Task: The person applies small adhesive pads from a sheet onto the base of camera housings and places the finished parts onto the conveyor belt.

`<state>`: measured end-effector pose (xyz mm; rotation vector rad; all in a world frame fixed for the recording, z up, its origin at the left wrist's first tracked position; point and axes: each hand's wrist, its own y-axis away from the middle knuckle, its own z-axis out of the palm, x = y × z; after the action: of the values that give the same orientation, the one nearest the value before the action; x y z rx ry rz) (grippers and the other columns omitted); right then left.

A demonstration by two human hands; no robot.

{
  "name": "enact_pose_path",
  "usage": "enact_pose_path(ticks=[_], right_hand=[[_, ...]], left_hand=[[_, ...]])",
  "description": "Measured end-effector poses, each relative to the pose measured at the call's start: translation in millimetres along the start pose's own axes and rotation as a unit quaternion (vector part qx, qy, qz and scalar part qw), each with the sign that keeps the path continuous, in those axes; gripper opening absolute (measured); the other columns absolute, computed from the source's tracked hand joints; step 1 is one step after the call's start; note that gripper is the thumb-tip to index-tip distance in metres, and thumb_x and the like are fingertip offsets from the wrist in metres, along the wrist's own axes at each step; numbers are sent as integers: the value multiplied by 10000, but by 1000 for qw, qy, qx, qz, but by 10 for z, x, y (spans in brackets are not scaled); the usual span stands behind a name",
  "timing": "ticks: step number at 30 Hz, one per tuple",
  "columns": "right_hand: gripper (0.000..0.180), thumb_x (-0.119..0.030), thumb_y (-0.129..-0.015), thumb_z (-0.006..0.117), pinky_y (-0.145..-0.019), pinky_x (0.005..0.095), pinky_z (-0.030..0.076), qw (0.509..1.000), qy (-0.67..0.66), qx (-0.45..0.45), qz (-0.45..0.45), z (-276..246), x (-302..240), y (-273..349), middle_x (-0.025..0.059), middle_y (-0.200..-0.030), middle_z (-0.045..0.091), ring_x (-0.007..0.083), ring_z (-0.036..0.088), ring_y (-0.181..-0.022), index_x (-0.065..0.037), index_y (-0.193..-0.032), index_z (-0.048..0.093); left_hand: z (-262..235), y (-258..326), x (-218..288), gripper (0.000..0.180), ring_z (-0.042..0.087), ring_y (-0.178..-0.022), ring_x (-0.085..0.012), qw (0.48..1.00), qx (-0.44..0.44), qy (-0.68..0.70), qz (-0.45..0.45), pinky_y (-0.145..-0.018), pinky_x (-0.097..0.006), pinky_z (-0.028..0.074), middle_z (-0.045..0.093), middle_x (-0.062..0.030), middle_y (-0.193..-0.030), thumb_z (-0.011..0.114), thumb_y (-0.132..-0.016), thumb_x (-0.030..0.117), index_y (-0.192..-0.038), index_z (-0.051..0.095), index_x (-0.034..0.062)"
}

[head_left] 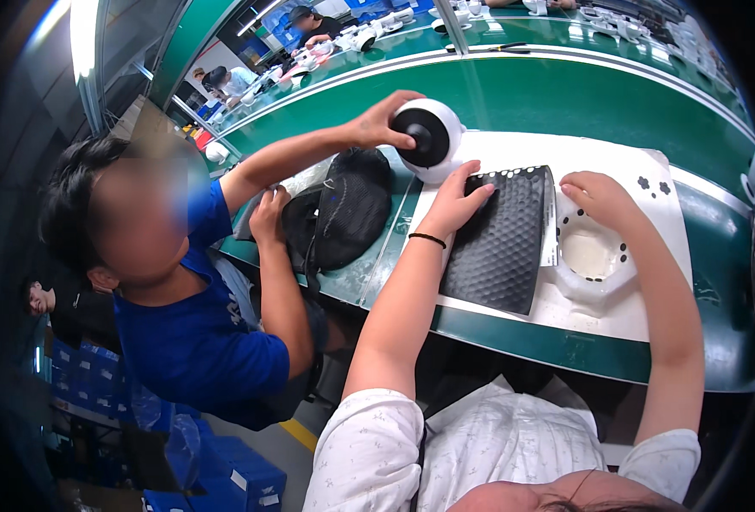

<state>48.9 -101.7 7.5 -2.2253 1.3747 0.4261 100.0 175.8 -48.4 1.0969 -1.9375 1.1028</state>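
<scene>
My left hand (456, 203) is at the upper left corner of a black sheet (499, 247) with a bumpy pattern, thumb and forefinger apart. Small white spots run along the sheet's top edge. My right hand (604, 200) bends over the far rim of a white ring-shaped part (595, 288), its fingertips drawn together. Anything pinched there is too small to make out. Black dots sit around the part's opening. Beyond my left hand, a co-worker's hand (386, 124) grips a white round part (433, 136) with a black disc on its face.
A white board (663, 230) lies under the sheet and ring, with loose black pieces (653, 184) at its right. To the left sits a black mesh bag (352, 209). The co-worker (198, 333) in blue stands close on my left. Across a green divider, other people work among white parts.
</scene>
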Motion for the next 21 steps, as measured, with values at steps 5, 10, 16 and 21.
enact_pose_path(ticks=[5, 10, 16, 21], right_hand=[[280, -246, -858, 443, -780, 355, 420, 1000, -4, -4, 8, -3, 17, -7, 133, -925, 603, 290, 551, -870, -27, -951, 592], [287, -257, -859, 434, -779, 359, 423, 1000, 1, 2, 1, 24, 49, -5, 125, -918, 606, 288, 553, -867, -41, -952, 598], [279, -241, -862, 444, -768, 351, 422, 1000, -1, -7, 6, 13, 12, -7, 140, -918, 604, 295, 554, -861, -20, -954, 587], [301, -270, -863, 421, -783, 358, 423, 1000, 7, -7, 11, 7, 25, -20, 128, -923, 607, 285, 555, -871, -47, -960, 598]], left_hand=[[-11, 16, 119, 544, 437, -1137, -299, 998, -15, -66, 6, -957, -348, 329, 491, -198, -1174, 623, -759, 281, -1177, 442, -17], [-18, 51, 192, 501, 449, -1113, -291, 994, -18, -103, 14, -945, -340, 338, 496, -193, -1151, 613, -770, 259, -1167, 456, -1], [-17, 70, 256, 457, 458, -1098, -282, 993, -26, -115, 15, -939, -329, 343, 496, -192, -1141, 597, -788, 241, -1158, 472, 3], [14, 68, 278, 388, 482, -1072, -289, 991, 3, -125, 45, -936, -336, 352, 526, -179, -1105, 597, -781, 200, -1106, 515, 5]])
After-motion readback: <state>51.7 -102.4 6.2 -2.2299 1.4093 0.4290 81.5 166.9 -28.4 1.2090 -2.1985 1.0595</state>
